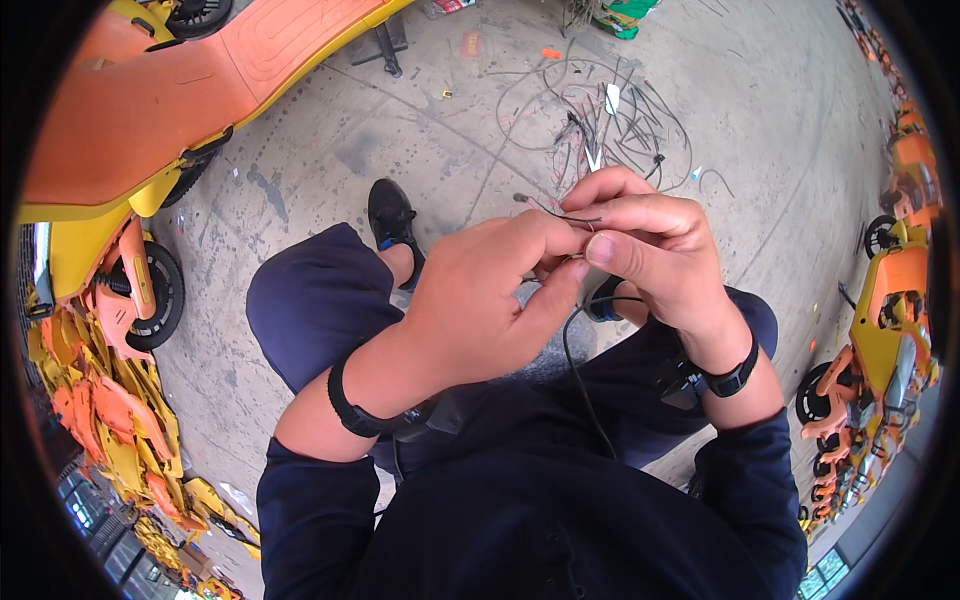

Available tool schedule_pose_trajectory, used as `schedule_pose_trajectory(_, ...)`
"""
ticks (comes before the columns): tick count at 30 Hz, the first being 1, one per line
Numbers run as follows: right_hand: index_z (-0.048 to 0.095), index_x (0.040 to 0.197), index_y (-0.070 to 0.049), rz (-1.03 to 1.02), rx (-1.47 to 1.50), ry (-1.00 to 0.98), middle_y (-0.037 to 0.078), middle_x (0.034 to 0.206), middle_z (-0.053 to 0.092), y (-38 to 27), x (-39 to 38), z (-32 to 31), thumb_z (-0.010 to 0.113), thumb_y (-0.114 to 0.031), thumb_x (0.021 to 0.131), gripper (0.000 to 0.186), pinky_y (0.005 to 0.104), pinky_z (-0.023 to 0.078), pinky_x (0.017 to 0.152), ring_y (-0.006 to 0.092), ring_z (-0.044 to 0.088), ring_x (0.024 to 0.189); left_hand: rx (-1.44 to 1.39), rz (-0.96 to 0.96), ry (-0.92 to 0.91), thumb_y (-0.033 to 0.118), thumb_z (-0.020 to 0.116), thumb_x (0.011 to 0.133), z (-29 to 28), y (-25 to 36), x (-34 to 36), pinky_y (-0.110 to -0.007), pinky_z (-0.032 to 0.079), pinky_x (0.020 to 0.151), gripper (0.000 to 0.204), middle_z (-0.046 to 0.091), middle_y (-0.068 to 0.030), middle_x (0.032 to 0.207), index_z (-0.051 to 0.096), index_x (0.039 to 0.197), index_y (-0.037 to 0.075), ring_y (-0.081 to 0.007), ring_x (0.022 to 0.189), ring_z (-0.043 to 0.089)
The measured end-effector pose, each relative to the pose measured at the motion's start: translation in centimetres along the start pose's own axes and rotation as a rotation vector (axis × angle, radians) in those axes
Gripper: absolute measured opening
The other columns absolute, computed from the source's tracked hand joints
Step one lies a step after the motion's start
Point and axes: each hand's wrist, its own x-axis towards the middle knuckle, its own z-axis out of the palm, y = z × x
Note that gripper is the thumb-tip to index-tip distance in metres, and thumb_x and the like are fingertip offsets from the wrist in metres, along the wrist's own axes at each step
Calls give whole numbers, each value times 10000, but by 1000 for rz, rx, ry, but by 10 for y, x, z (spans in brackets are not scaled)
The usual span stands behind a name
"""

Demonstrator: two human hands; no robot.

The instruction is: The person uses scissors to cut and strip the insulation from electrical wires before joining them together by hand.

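My left hand point(480, 285) and my right hand point(650, 240) meet in front of me, thumbs and fingers closed around thin wires point(562, 212) between the fingertips. A small dark end piece sticks out beyond my left fingers. From beneath the hands a black cable point(572, 365) hangs down in a curve toward my lap. The exact spot where the wires are gripped is partly covered by the fingers. Just past my right fingertips shows a pointed silvery piece point(594, 160); whether it lies on the floor or is held, I cannot tell.
A tangle of dark cables point(640, 125) lies on the concrete floor ahead, with a white tag point(612, 98) on it. An orange and yellow scooter point(160, 110) stands at the left, above a pile of yellow and orange panels point(105, 410). More scooters point(890, 290) line the right side.
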Motion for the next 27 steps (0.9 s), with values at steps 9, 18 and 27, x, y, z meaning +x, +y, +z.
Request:
schedule_pose_trajectory(9, 660, 963, 42, 121, -33, 79, 109, 1055, 604, -3, 0, 1, 634, 46, 843, 123, 264, 520, 811, 162, 623, 916, 365, 159, 0, 69, 716, 747, 0, -9, 1, -320, 491, 593, 198, 642, -89, 783, 619, 919, 50, -265, 683, 632)
schedule_pose_trajectory(18, 604, 1012, 25, 152, -109, 131, 71, 963, 648, -15, -2, -2, 565, -60, 930, 125, 249, 477, 841, 113, 600, 924, 170, -109, 116, 97, 687, 810, -9, 5, 6, -216, 434, 577, 237, 626, -57, 897, 608, 1025, 37, -112, 641, 548)
schedule_pose_trajectory(27, 602, 1005, 18, 305, -104, -60, 49, 893, 650, -27, -7, -17, 580, -87, 927, 133, 216, 486, 735, 85, 595, 792, -112, -154, -83, 57, 613, 884, -13, -7, 7, -200, 388, 617, 96, 577, -21, 850, 629, 966, 11, -70, 697, 492)
